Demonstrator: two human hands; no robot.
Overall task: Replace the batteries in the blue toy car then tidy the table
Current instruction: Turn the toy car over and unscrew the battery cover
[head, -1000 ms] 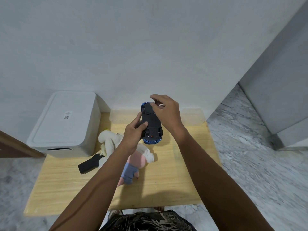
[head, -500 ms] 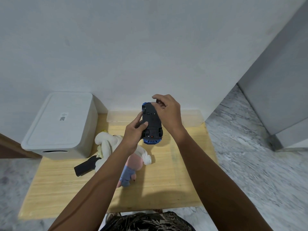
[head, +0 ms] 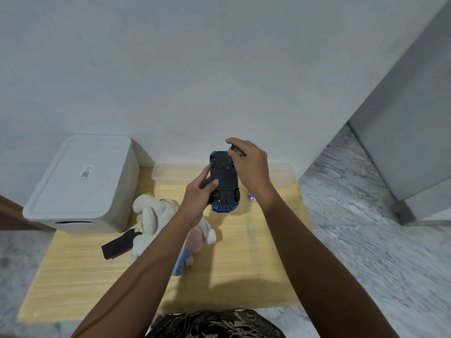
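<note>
Pale wood forms the small table (head: 244,264), its near and right edges dropping to marble floor (head: 366,252); bare board lies right of centre. A white lidded bin (head: 80,184) crowds the left corner, a clear tray (head: 170,170) the wall side. Above the middle the blue toy car (head: 224,184) is held belly-up, black chassis showing. The left hand (head: 197,198) grips its side; the right hand (head: 246,164) pinches something small at the far end.
</note>
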